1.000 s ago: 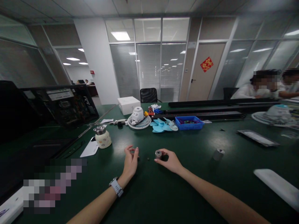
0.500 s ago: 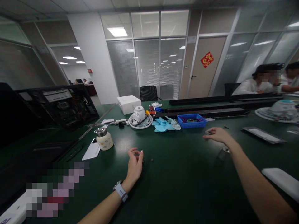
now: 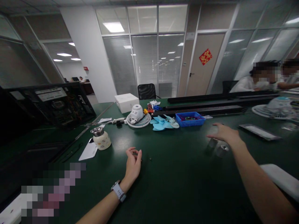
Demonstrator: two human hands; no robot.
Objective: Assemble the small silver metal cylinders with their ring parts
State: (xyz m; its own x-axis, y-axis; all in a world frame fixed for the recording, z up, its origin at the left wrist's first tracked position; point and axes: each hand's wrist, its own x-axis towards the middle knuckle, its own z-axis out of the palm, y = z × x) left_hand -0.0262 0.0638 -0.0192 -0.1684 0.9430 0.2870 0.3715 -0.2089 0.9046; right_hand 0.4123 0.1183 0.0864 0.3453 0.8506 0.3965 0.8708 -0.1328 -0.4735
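My left hand (image 3: 133,162) rests on the dark green table, fingers loosely curled and the thumb apart from them. Nothing shows in its grasp. Just right of it lies a tiny nut-like piece (image 3: 150,159). Over on the right, my right hand (image 3: 224,135) is open, thumb and fingers spread above a small clear cylinder with a metallic top (image 3: 212,143); its upper part is partly covered by the hand. A second, similar clear cylinder (image 3: 222,151) with a metallic ring on top stands beside it, below the wrist.
Farther back are blue fan blades (image 3: 163,123), a white fan housing (image 3: 138,119), a blue parts tray (image 3: 191,122) and a white box (image 3: 126,102). A cream bottle (image 3: 102,141) stands left. A flat packaged piece (image 3: 259,132) lies right. People in white sit far right.
My right hand has opened, letting go of the small piece it pinched; a second clear cylinder now stands beneath it. My left hand stays in place. The view has shifted slightly.
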